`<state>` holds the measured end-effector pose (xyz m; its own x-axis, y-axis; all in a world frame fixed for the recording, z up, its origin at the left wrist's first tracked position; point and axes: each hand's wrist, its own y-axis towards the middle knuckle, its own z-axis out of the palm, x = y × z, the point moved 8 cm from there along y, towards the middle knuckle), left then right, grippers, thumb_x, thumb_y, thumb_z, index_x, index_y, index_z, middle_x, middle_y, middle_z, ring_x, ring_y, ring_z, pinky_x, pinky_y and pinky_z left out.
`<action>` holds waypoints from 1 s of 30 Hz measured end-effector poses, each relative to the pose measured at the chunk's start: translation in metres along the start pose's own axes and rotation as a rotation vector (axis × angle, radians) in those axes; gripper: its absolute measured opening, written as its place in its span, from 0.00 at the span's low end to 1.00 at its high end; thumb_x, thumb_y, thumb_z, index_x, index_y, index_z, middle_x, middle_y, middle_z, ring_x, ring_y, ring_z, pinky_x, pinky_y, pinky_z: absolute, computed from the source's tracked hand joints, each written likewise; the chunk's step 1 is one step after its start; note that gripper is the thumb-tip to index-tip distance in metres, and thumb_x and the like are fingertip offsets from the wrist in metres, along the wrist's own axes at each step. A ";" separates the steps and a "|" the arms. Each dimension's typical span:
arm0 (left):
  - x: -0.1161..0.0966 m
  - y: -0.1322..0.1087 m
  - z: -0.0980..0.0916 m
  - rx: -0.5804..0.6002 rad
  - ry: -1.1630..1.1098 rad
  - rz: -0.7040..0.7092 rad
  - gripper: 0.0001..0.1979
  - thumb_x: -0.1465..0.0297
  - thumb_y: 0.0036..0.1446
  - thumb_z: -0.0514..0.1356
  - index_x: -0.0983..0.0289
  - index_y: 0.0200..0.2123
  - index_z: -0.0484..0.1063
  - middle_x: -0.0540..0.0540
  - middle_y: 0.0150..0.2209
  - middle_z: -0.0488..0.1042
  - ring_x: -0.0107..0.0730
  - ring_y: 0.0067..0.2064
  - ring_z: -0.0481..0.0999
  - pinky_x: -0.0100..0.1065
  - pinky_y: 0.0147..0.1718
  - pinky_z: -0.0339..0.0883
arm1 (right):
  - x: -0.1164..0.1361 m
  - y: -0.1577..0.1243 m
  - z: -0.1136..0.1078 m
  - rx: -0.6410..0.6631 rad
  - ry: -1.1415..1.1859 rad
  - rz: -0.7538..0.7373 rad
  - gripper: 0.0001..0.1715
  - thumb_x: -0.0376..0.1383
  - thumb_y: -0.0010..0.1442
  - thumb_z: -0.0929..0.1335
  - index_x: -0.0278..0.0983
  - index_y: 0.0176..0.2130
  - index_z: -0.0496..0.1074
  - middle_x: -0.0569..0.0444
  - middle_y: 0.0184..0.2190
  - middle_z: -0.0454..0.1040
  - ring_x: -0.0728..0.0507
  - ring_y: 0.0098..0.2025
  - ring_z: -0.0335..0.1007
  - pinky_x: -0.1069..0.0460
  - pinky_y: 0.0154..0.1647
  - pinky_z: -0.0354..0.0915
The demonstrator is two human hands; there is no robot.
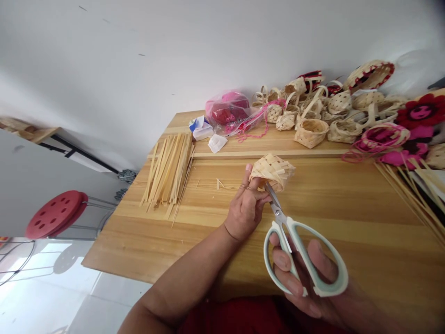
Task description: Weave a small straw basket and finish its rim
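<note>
A small woven basket [273, 168] of pale flat strips is gripped by my left hand [246, 204], whose fingers wrap its near rim. It is tilted, with its opening toward me. My right hand [302, 278] has its fingers and thumb through the loops of white-and-pale-green handled scissors [278, 213]. The blades point up and away, and their tips reach the basket's near edge beside my left fingers. Whether the tips have a strip between them is hidden.
A bundle of flat strips [170, 167] lies on the wooden table [208, 246] at left. Finished baskets [311, 132] crowd the back right, near a bag of pink and red yarn [229, 111] and a red flower piece [421, 110]. Red stools [55, 213] stand beyond the left edge.
</note>
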<state>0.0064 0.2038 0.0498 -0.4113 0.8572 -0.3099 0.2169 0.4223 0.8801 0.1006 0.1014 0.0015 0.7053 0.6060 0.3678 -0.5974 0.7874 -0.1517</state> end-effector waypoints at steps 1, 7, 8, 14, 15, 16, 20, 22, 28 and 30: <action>0.000 0.000 0.000 0.000 0.004 0.011 0.08 0.73 0.72 0.58 0.64 0.53 0.70 0.66 0.63 0.75 0.48 0.75 0.60 0.50 0.69 0.69 | -0.001 -0.002 -0.003 -0.004 0.004 -0.002 0.30 0.60 0.64 0.71 0.46 0.55 0.79 0.55 0.37 0.68 0.52 0.28 0.59 0.60 0.21 0.62; -0.002 0.002 -0.001 -0.006 -0.024 0.026 0.08 0.74 0.72 0.58 0.65 0.53 0.69 0.68 0.63 0.75 0.49 0.76 0.58 0.51 0.71 0.66 | -0.006 -0.013 -0.024 -0.064 0.001 0.000 0.30 0.62 0.62 0.72 0.51 0.56 0.77 0.54 0.38 0.70 0.50 0.29 0.64 0.60 0.20 0.61; -0.001 0.002 -0.002 -0.010 -0.030 0.008 0.08 0.74 0.72 0.58 0.65 0.52 0.69 0.68 0.63 0.75 0.49 0.76 0.58 0.50 0.71 0.66 | -0.006 -0.014 -0.026 -0.067 -0.004 -0.005 0.28 0.61 0.62 0.72 0.52 0.55 0.77 0.54 0.38 0.71 0.50 0.28 0.63 0.60 0.19 0.60; 0.001 -0.001 -0.004 -0.019 -0.055 -0.086 0.04 0.74 0.72 0.57 0.63 0.49 0.68 0.67 0.61 0.76 0.50 0.76 0.60 0.52 0.68 0.70 | -0.010 -0.015 -0.035 -0.064 -0.059 -0.003 0.26 0.62 0.63 0.70 0.55 0.55 0.76 0.54 0.40 0.72 0.51 0.27 0.61 0.58 0.19 0.57; 0.001 -0.001 -0.004 -0.016 -0.052 -0.094 0.04 0.74 0.73 0.56 0.63 0.48 0.68 0.67 0.61 0.77 0.50 0.75 0.60 0.53 0.67 0.71 | -0.011 -0.014 -0.036 -0.068 -0.058 -0.005 0.27 0.62 0.63 0.70 0.54 0.55 0.76 0.54 0.40 0.72 0.51 0.27 0.60 0.58 0.19 0.56; 0.002 -0.001 -0.004 -0.012 -0.046 -0.102 0.03 0.73 0.73 0.56 0.63 0.48 0.68 0.67 0.61 0.77 0.50 0.75 0.61 0.53 0.67 0.71 | -0.011 -0.014 -0.036 -0.067 -0.056 -0.011 0.26 0.62 0.63 0.70 0.54 0.55 0.76 0.54 0.40 0.72 0.51 0.26 0.60 0.58 0.18 0.56; 0.004 -0.001 -0.004 -0.005 -0.019 -0.112 0.02 0.73 0.74 0.54 0.62 0.47 0.67 0.68 0.62 0.76 0.51 0.75 0.61 0.53 0.66 0.72 | -0.008 -0.009 -0.029 -0.067 -0.057 0.008 0.25 0.60 0.63 0.71 0.51 0.52 0.78 0.56 0.38 0.72 0.51 0.26 0.60 0.56 0.24 0.63; 0.004 -0.001 -0.005 -0.007 -0.018 -0.115 0.02 0.73 0.74 0.54 0.62 0.47 0.66 0.69 0.62 0.76 0.51 0.75 0.61 0.53 0.65 0.72 | -0.006 -0.006 -0.020 -0.069 -0.077 0.038 0.25 0.60 0.62 0.73 0.49 0.51 0.79 0.57 0.37 0.72 0.52 0.25 0.58 0.56 0.27 0.64; 0.003 0.001 -0.005 0.009 -0.053 -0.129 0.03 0.73 0.75 0.52 0.62 0.47 0.64 0.69 0.62 0.75 0.50 0.75 0.62 0.54 0.66 0.70 | -0.003 0.000 -0.006 -0.047 -0.115 0.039 0.22 0.58 0.63 0.73 0.48 0.48 0.79 0.58 0.33 0.69 0.53 0.22 0.48 0.57 0.20 0.55; 0.003 0.000 -0.004 0.009 -0.056 -0.133 0.03 0.72 0.75 0.52 0.62 0.47 0.64 0.71 0.61 0.76 0.50 0.74 0.64 0.53 0.65 0.71 | -0.001 0.000 -0.008 -0.064 -0.152 0.012 0.22 0.58 0.64 0.72 0.48 0.49 0.79 0.59 0.32 0.68 0.53 0.21 0.44 0.57 0.17 0.49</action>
<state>0.0012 0.2053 0.0501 -0.3865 0.8088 -0.4432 0.1717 0.5352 0.8271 0.1026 0.1016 -0.0059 0.6292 0.5953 0.4998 -0.5768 0.7886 -0.2130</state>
